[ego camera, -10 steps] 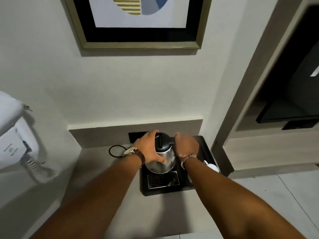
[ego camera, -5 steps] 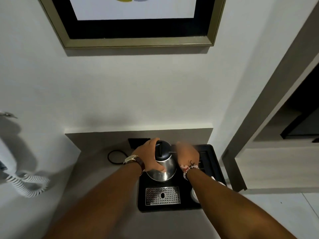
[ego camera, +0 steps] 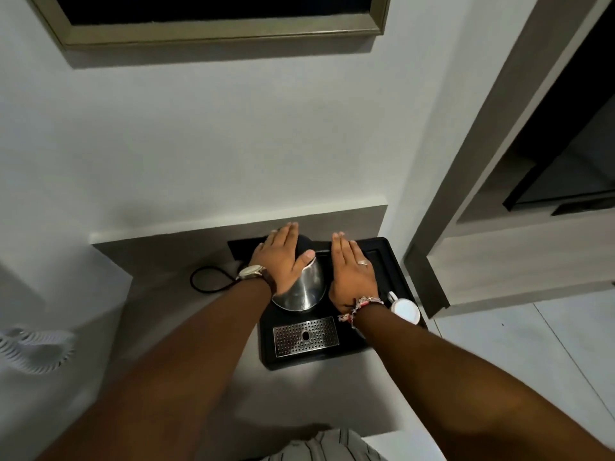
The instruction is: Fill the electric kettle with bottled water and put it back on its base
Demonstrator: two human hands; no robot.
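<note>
- Hovering flat: our left hand (ego camera: 281, 261) lies spread against the left flank and black lid of the rounded, shiny steel electric kettle (ego camera: 301, 287), thumb across the upper body, fingers straight and not curled into a grip.
- Our right hand (ego camera: 351, 271) is flat too, fingers together and extended, just beside the kettle's right side, holding nothing; we cannot tell whether it touches the metal.
- The kettle stands at the back of the black rectangular plastic tray (ego camera: 392, 261), behind the perforated metal drip grille (ego camera: 305, 336).
- Risk, as we judge it: with open palms and no handle grip, a lift could let the smooth steel slip or tip; the white ceramic cup (ego camera: 405, 311), just beside our right wrist, could be knocked by the forearm.
- The black looped cord (ego camera: 208, 284) lies left of the tray; a tug might drag the base.
- Hidden: the kettle's handle, spout and base are covered or unclear. No water bottle is in view.
</note>
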